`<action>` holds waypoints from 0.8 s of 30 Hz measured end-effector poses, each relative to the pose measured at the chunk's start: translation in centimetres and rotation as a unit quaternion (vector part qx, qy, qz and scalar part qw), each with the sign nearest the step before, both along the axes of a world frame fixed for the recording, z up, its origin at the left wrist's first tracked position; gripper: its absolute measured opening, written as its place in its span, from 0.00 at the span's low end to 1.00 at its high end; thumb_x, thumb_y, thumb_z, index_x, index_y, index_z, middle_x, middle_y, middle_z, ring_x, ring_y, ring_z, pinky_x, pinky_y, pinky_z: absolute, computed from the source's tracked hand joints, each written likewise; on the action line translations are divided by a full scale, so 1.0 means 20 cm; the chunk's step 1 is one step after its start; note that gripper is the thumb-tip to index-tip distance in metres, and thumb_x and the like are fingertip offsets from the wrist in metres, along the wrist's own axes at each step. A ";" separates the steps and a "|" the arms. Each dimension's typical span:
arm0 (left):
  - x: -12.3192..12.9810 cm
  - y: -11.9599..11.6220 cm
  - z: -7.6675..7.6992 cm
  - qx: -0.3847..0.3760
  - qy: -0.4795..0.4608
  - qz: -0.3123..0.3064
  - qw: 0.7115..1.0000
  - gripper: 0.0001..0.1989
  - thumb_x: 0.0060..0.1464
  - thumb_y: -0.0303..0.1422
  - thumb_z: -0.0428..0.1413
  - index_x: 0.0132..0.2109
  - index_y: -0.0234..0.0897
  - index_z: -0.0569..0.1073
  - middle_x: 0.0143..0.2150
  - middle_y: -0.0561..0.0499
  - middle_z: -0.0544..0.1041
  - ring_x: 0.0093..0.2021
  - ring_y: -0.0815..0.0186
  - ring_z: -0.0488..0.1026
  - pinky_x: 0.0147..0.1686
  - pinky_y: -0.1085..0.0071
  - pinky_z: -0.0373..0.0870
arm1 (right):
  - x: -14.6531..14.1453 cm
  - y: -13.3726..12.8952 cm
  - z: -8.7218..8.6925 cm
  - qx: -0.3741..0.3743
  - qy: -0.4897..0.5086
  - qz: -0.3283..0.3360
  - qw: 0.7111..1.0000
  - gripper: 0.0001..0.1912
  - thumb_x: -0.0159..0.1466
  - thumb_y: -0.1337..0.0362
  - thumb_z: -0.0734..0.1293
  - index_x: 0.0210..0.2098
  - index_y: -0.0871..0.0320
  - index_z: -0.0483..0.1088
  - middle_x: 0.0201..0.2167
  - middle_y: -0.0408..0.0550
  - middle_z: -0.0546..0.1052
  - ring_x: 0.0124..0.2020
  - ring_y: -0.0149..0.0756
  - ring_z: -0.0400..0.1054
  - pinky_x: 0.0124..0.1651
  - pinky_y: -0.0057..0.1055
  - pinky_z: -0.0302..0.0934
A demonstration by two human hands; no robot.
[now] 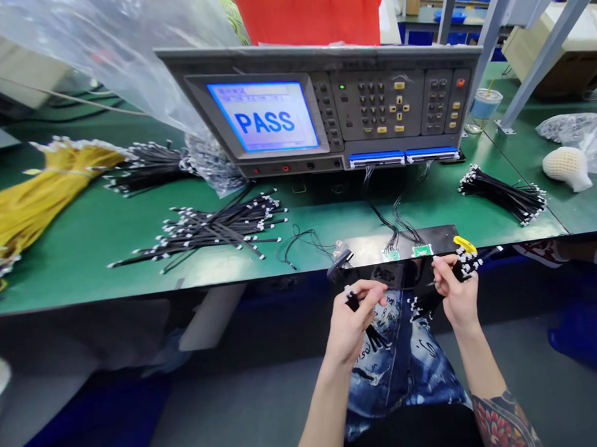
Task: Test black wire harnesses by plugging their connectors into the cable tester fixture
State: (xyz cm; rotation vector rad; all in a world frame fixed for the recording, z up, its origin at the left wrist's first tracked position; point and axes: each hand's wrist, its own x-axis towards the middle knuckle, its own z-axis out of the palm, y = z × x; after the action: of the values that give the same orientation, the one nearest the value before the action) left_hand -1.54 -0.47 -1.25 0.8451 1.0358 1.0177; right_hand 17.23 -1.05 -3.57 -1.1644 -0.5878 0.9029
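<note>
Black wire in both hands, then. What have you got hold of?

A bundle of black wires (355, 302) with small white connector ends. My left hand (353, 320) is curled closed around one clump, and my right hand (454, 285) is pinched almost shut on another, with a yellow clip (464, 244) just above it. I can't tell whether it's one bundle or two.

Where is it?

Up in my hands, just off the front edge of the green surface (128, 222), above my jeans (401, 371).

And behind that?

A test console (397, 101) with PASS on its screen (263, 115). Thin leads drop from its blue connector strips (376, 159) to two small green circuit boards (422, 250) on a black mat (400, 245). More loose black wires (213, 231) lie to the left.

What step is this?

I'd judge I'm sorting through the ends. The next move calls for a firm pinch and freeing one end from the rest.
</note>
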 end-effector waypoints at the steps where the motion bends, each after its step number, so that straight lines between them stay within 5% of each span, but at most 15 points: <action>1: -0.02 0.01 0.00 -0.011 -0.025 0.008 1.000 0.23 0.42 0.47 0.75 0.36 0.32 0.83 0.25 0.52 0.77 0.17 0.81 0.43 0.17 0.76 0.38 | -0.01 0.00 -0.02 -0.002 -0.017 -0.004 1.000 0.21 0.55 0.48 0.80 0.28 0.57 0.73 0.16 0.36 0.68 0.13 0.22 0.49 0.16 0.26 0.40; 6: -0.03 0.02 -0.03 -0.042 -0.128 -0.013 0.991 0.24 0.39 0.46 0.77 0.38 0.34 0.84 0.27 0.51 0.79 0.16 0.84 0.41 0.16 0.78 0.36 | -0.04 0.02 -0.06 -0.015 -0.108 -0.017 0.994 0.19 0.60 0.49 0.77 0.28 0.58 0.75 0.20 0.42 0.76 0.17 0.28 0.61 0.21 0.28 0.54; 16: 0.10 0.02 0.00 -0.017 -0.083 -0.073 0.994 0.27 0.46 0.55 0.72 0.32 0.33 0.82 0.17 0.65 0.51 0.17 0.81 0.39 0.18 0.76 0.36 | -0.06 0.02 -0.06 -0.022 -0.173 -0.031 0.984 0.18 0.63 0.50 0.74 0.28 0.57 0.76 0.22 0.46 0.79 0.25 0.38 0.72 0.29 0.34 0.66; 21: 0.11 0.03 0.02 -0.001 -0.043 -0.068 0.997 0.26 0.49 0.54 0.70 0.34 0.32 0.83 0.24 0.51 0.75 0.16 0.80 0.44 0.18 0.74 0.39 | -0.05 0.02 -0.05 -0.028 -0.176 -0.028 0.984 0.17 0.63 0.51 0.75 0.28 0.57 0.75 0.21 0.46 0.78 0.24 0.38 0.72 0.29 0.34 0.66; 24: 0.12 0.03 0.02 0.005 -0.031 -0.057 0.998 0.23 0.50 0.52 0.69 0.36 0.33 0.84 0.25 0.50 0.78 0.16 0.80 0.45 0.18 0.74 0.40 | -0.05 0.02 -0.05 -0.032 -0.167 -0.031 0.985 0.16 0.62 0.51 0.75 0.28 0.57 0.75 0.21 0.45 0.78 0.24 0.38 0.72 0.30 0.35 0.66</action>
State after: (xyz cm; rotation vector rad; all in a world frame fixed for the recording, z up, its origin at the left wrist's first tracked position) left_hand 0.91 0.20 -0.76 0.8651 0.9212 0.9474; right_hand 16.22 -0.59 -4.55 -1.3969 -0.7929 0.6808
